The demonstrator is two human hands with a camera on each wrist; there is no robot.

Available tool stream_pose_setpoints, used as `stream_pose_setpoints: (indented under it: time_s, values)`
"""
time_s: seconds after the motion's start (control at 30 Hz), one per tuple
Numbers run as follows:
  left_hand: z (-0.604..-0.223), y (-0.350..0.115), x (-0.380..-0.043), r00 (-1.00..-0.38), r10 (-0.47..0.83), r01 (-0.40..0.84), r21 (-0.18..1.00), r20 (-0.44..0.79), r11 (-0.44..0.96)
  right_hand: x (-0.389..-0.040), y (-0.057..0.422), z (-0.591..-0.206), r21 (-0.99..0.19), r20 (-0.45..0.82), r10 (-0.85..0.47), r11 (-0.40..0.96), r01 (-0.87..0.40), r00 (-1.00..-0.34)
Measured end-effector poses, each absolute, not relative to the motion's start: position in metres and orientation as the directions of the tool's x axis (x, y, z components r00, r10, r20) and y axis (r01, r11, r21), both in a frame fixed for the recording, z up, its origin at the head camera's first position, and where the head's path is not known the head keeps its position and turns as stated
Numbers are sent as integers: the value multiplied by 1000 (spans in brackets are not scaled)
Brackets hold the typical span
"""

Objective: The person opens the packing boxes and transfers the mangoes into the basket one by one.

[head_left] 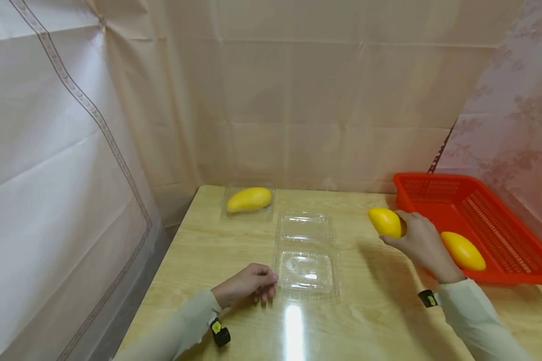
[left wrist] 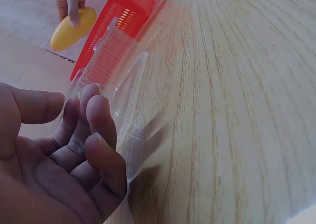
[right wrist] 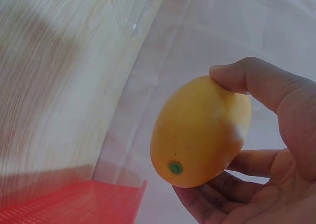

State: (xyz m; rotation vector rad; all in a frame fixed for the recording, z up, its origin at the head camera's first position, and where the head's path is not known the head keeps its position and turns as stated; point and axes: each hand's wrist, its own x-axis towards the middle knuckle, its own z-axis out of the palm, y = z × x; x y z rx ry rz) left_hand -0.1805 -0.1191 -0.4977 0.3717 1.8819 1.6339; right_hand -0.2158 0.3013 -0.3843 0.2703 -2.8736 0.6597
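Observation:
My right hand (head_left: pixel 422 243) grips a yellow mango (head_left: pixel 385 222) above the table, just left of the red basket. In the right wrist view, the thumb lies over one side of the mango (right wrist: pixel 197 135) and the fingers curl under the other; a green stem spot shows. My left hand (head_left: pixel 248 285) is at the left edge of an opened clear plastic clamshell box (head_left: pixel 306 271). In the left wrist view, thumb and forefinger pinch the box's thin edge (left wrist: pixel 81 81), the other fingers curled. The box's lid (head_left: pixel 304 225) lies folded back, away from me.
A second mango (head_left: pixel 462 250) lies in the red plastic basket (head_left: pixel 515 278) at the right. Toward the back left, another mango (head_left: pixel 249 199) sits in a clear plastic box (head_left: pixel 226 214). Light cloth hangs behind the wooden table (head_left: pixel 198 250) and along both sides.

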Motion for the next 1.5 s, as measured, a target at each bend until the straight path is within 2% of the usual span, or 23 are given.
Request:
stream_pose_setpoints:
  time_s: [0.9, 1.5]
  values:
    - [-491, -122, -190, -752, 584, -200, 950, -306, 240, -216, 327, -372, -405, 207, -69, 902, -149, -976]
    - [-511, -115, -163, -743, 581, -252, 943, -332, 217, -194, 361, -395, -392, 220, -52, 910, -137, -974]
